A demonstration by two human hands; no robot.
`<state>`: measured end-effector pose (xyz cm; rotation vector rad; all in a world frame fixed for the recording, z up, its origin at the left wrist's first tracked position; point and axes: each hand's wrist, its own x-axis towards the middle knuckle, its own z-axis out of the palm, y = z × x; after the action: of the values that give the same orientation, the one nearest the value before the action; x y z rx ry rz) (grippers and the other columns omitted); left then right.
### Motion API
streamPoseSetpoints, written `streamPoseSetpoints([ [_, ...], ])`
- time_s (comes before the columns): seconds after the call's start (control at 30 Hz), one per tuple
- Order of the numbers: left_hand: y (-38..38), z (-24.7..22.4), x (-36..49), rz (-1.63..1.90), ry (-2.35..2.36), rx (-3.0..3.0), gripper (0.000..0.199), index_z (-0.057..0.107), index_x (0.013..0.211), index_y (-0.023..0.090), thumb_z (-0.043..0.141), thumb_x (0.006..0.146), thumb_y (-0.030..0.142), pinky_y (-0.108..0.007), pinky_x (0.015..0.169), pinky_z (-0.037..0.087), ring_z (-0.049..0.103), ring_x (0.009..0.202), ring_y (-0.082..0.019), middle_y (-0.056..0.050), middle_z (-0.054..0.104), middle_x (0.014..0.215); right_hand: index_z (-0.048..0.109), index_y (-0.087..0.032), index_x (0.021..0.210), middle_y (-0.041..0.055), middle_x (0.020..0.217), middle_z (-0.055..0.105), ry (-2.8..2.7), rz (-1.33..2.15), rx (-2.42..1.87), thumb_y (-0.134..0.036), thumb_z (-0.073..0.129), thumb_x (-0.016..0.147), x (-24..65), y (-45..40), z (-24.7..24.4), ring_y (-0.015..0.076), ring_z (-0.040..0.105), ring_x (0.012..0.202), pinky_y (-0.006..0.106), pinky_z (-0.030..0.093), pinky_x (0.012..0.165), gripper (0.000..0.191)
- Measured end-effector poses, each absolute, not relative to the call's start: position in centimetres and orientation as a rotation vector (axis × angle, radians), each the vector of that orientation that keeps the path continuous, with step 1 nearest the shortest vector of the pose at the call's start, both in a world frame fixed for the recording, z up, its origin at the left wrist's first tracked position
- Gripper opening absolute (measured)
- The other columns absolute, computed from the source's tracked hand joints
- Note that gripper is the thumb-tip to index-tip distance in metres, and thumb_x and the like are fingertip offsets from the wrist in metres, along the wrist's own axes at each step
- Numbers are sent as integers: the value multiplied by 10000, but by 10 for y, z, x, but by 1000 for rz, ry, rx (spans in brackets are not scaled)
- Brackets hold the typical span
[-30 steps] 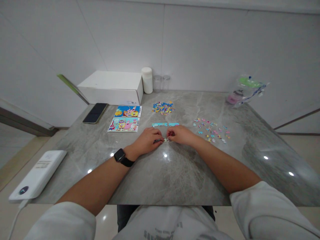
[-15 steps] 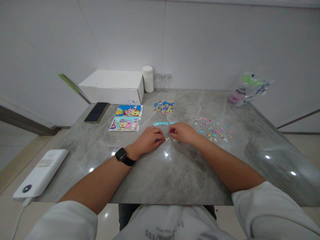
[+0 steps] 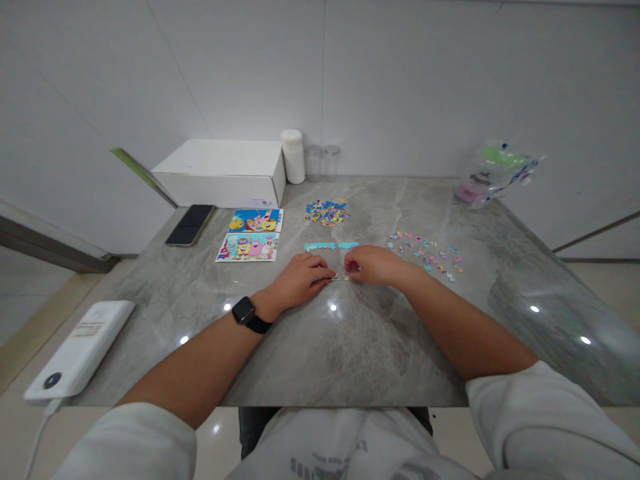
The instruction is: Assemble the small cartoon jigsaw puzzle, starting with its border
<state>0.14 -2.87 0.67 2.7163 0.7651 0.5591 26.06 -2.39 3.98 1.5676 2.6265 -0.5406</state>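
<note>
My left hand [image 3: 306,275] rests on the table with its fingers together, the tips pressing a low row of joined jigsaw puzzle pieces [image 3: 341,277]. Curled in a pinch at the right end of that row is my right hand [image 3: 373,265], on a jigsaw puzzle piece that its fingers mostly hide. Just beyond both hands lies a light-blue strip of joined pieces [image 3: 321,247], with a gap near its middle. Loose pink, blue and yellow pieces [image 3: 425,253] are scattered to the right. Farther back sits a heap of blue and yellow pieces [image 3: 327,212].
Two cartoon picture cards [image 3: 247,247] and a phone [image 3: 191,225] lie on the left. Behind them stand a white box [image 3: 220,175], a white bottle [image 3: 293,159] and two clear glasses [image 3: 314,165]. A plastic bag [image 3: 495,173] is back right; a white power bank [image 3: 83,347] sits front left.
My right hand has moved slightly right and down to the right end of the near row. My left fingertips have shifted a little right along it. The view has shifted slightly.
</note>
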Motion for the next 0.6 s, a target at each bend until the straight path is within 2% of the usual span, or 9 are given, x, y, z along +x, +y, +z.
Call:
streamPoseSetpoints([
  [0.27,-27,0,4,526,746,2800,269,811,1187,294,570,1067,294,-397,910,463,652,1021,-222,-67,750,1088,784,-225,1029,65,1066,801,2539,-480,1524,-298,753,889,255,-23,42,225,708,973,282,442,757,161],
  [0.6,-28,1,5,550,738,2797,267,816,1160,289,565,1068,287,-392,910,457,651,1007,-214,-66,753,1073,785,-214,1037,68,1076,802,2560,-442,1512,-300,715,894,251,-28,45,223,703,994,279,442,782,181],
])
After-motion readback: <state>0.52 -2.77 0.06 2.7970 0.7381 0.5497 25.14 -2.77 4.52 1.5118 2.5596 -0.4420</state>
